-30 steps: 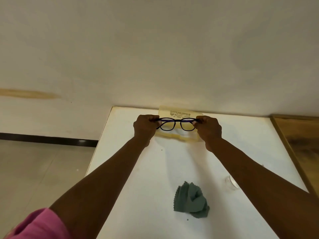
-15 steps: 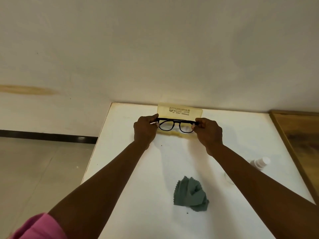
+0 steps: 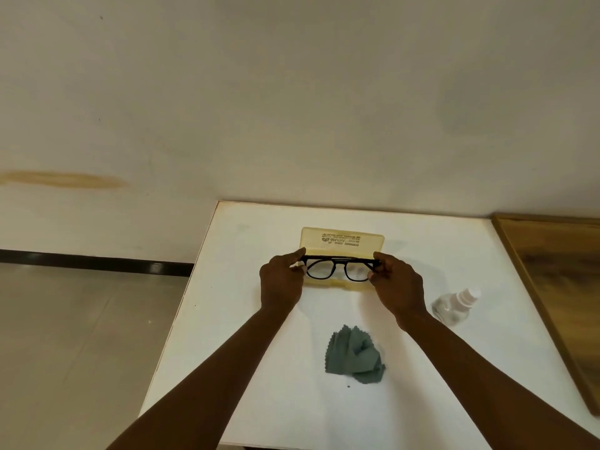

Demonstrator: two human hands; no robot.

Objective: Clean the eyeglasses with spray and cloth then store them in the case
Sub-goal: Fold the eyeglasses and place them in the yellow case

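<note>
Black-framed eyeglasses (image 3: 339, 268) hang just over the open yellow case (image 3: 342, 239), whose lid stands up at the back with printed text on it. My left hand (image 3: 281, 280) pinches the left end of the frame, and my right hand (image 3: 397, 285) pinches the right end. The lenses face me, and the lower part of the case shows behind them. A crumpled grey-green cloth (image 3: 354, 355) lies on the white table (image 3: 246, 241) nearer to me. A small clear spray bottle (image 3: 454, 306) with a white cap lies on its side to the right of my right wrist.
The white table's left edge drops to a grey tiled floor (image 3: 81, 336). A pale wall (image 3: 292, 108) runs behind the table's far edge. A wooden-framed surface (image 3: 558, 287) abuts the table on the right.
Both hands have brought the eyeglasses down towards the open case. The view tilted, so the spray bottle now shows in full beside my right arm.
</note>
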